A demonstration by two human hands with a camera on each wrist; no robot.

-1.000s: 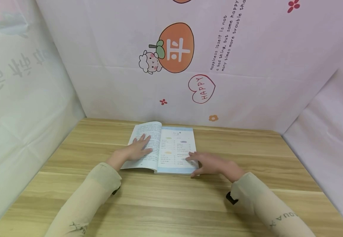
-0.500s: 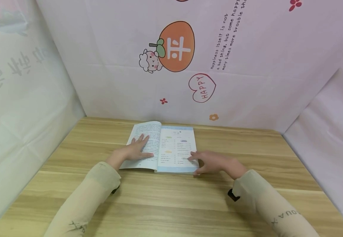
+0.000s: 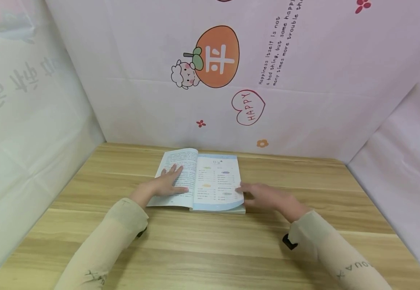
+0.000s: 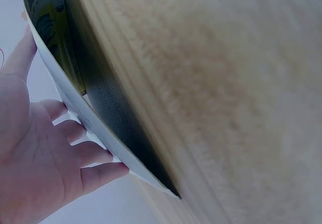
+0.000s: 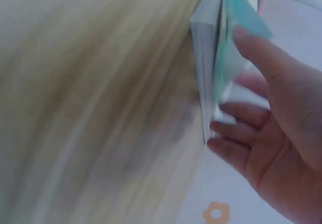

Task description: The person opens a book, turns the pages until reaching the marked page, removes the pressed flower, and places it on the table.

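Note:
An open book [image 3: 215, 183] lies at the back of the table, its left page [image 3: 178, 157] curving up toward the spine. My left hand [image 3: 162, 186] rests on that page with fingers spread; the left wrist view shows the fingers [image 4: 95, 156] against the raised sheet. At the right edge, my right hand [image 3: 267, 197] pinches the lower right corner of a blue-bordered page [image 3: 217, 206], which is lifted off the pages below. In the right wrist view the thumb [image 5: 251, 45] lies against the bent page [image 5: 234, 58], while other fingers reach the edge of the page block [image 5: 204, 68].
The wooden table [image 3: 210, 249] extends in front of the book and to both sides. A white printed cloth [image 3: 141, 108] hangs right behind it, with more cloth at the left and right. Dark bands [image 3: 289, 241] show under both sleeves.
My right hand has drawn slightly to the right, and the page's lower right corner has come up, baring the sheets beneath. The left hand stays nearly still on the left page.

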